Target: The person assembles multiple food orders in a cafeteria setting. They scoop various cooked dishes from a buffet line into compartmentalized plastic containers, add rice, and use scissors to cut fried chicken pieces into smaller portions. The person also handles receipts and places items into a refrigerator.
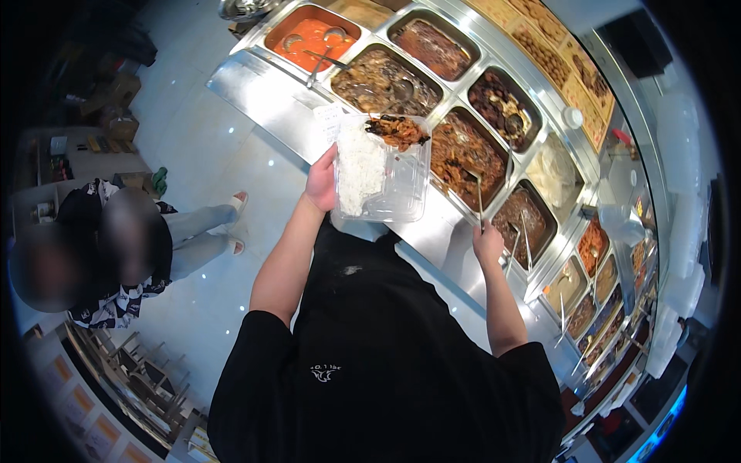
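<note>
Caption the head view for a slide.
Left hand holds a clear container of rice; right hand grips a serving spoon in a steel food tray.

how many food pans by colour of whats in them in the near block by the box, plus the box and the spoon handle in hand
orange sauce pan: 1
brown dish pans: 6
pale dish pan: 1
clear box with rice and a brown topping, in left hand: 1
spoon handle in right hand: 1
total: 10
</note>
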The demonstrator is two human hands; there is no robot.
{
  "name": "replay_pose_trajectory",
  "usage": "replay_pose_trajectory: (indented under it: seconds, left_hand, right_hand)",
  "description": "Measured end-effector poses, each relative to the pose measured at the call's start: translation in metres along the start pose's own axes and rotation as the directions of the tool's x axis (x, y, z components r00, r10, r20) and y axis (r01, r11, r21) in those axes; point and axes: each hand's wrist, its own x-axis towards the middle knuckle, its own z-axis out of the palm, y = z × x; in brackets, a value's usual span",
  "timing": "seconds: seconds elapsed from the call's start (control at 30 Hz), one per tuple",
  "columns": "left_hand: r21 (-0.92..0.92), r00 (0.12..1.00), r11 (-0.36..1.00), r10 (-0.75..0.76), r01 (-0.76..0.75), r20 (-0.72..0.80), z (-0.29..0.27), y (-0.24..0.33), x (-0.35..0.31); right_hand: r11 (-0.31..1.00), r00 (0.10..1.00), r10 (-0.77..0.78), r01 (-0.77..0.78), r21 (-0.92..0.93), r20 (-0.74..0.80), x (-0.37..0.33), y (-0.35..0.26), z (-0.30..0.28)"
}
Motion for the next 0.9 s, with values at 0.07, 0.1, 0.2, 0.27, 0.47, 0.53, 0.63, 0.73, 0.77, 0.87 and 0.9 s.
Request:
replay_pose_trajectory:
  seconds: [0.07,0.1,0.2,0.27,0.47,0.53,0.63,0.73,0.77,0.87,0.9]
  left_hand:
    - [-0.009,0.999,0.999,0.043,-0.043,0.009,0.002,0.028,-0.023]
    - [-0.018,0.997,0.998,0.064,-0.063,0.041,0.004,0.044,-0.036]
    - [0.009,0.988,0.991,0.133,-0.134,0.078,0.004,0.103,-0.074]
    - [0.024,0.980,0.981,0.190,-0.191,0.057,-0.002,0.150,-0.108]
    - [0.071,0.958,0.955,0.288,-0.287,0.004,-0.011,0.300,-0.200]
    - [0.032,0.955,0.955,0.296,-0.295,-0.032,-0.017,0.350,-0.228]
    - [0.070,0.917,0.927,0.374,-0.368,-0.137,-0.025,0.419,-0.258]
    - [0.061,0.930,0.933,0.358,-0.353,-0.087,-0.037,0.493,-0.276]
    - [0.113,0.918,0.927,0.372,-0.359,-0.138,-0.041,0.520,-0.276]
    - [0.160,0.887,0.913,0.403,-0.375,-0.223,-0.058,0.607,-0.275]
    - [0.197,0.873,0.895,0.437,-0.400,-0.215,-0.063,0.638,-0.272]
  right_hand:
    - [0.989,0.998,-0.042,0.036,-0.145,-0.038,-0.002,-0.028,-0.005]
    - [0.979,0.972,-0.131,0.096,-0.182,-0.194,-0.002,-0.048,-0.009]
    - [0.967,0.945,-0.195,0.229,0.108,-0.262,0.012,-0.125,-0.032]
    - [0.842,0.987,-0.159,0.115,0.528,0.038,0.030,-0.203,-0.040]
    - [-0.041,0.495,-0.811,-0.579,0.815,0.311,0.035,-0.539,-0.055]
    - [-0.065,0.386,-0.877,-0.684,0.726,0.285,0.034,-0.629,-0.052]
    - [-0.082,0.329,-0.901,-0.769,0.634,0.282,0.046,-0.732,-0.042]
    - [-0.079,0.333,-0.875,-0.815,0.575,0.352,0.064,-0.813,-0.024]
    - [-0.087,0.327,-0.882,-0.820,0.566,0.338,0.076,-0.837,-0.016]
    - [-0.121,0.329,-0.887,-0.842,0.525,0.323,0.117,-0.912,0.006]
    - [-0.138,0.342,-0.888,-0.837,0.530,0.308,0.133,-0.935,0.010]
